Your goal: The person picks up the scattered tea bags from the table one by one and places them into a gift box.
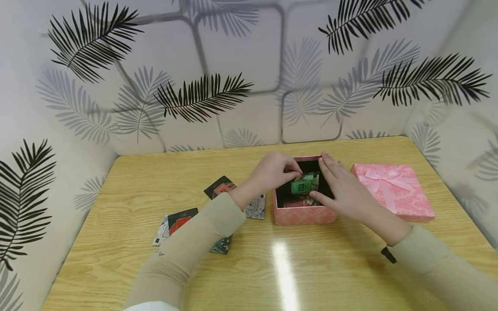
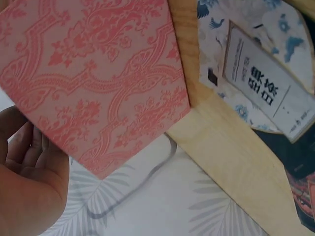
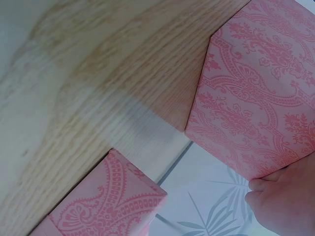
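A pink patterned gift box (image 1: 305, 216) stands uncovered on the table, its inside dark. My left hand (image 1: 272, 172) reaches over its left rim and pinches the top of a green packet (image 1: 301, 186) inside. My right hand (image 1: 346, 190) rests along the right rim, fingers straight towards the far corner, thumb inside near the packet. Another reddish packet (image 1: 297, 202) lies low in the box. In the left wrist view, the box wall (image 2: 103, 83) covers part of the left hand (image 2: 34, 182); in the right wrist view, the right hand (image 3: 285, 201) touches the box's far edge.
The pink lid (image 1: 394, 190) with its ribbon bow lies right of the box. Left of the box are a white-and-blue packet (image 1: 256, 208) and a black-and-red packet (image 1: 221, 187). More packets (image 1: 183, 216) lie farther left, partly under the left forearm. A patterned backdrop stands behind the table.
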The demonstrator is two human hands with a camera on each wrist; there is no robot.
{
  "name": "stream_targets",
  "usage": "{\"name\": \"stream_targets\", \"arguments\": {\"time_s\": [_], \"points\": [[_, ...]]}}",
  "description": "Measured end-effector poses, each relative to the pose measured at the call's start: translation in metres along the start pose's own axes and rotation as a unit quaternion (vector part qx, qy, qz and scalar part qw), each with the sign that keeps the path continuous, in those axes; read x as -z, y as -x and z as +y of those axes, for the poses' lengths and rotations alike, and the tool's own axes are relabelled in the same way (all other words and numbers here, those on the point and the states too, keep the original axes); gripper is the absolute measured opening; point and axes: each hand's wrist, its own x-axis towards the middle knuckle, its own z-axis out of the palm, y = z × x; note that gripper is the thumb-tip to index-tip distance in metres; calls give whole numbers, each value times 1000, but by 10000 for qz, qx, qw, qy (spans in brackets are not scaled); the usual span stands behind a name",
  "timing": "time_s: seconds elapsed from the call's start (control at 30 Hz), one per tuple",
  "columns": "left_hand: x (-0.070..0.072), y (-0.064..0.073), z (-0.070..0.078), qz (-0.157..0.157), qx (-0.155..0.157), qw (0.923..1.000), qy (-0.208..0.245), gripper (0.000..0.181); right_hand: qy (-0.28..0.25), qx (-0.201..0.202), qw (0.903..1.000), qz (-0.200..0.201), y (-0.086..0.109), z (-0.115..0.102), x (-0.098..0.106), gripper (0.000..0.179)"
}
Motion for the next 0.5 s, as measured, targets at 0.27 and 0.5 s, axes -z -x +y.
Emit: {"name": "stream_targets", "arguments": {"time_s": [0.27,0.5], "points": [[-10,-2,0,-266,-40,9991,-335,14,-52,39,10000,-37,0,0,1,96],[-15,-4,1,-453,-161,9941,-975,17,-103,30,9999,-46,1,0,1,97]]}}
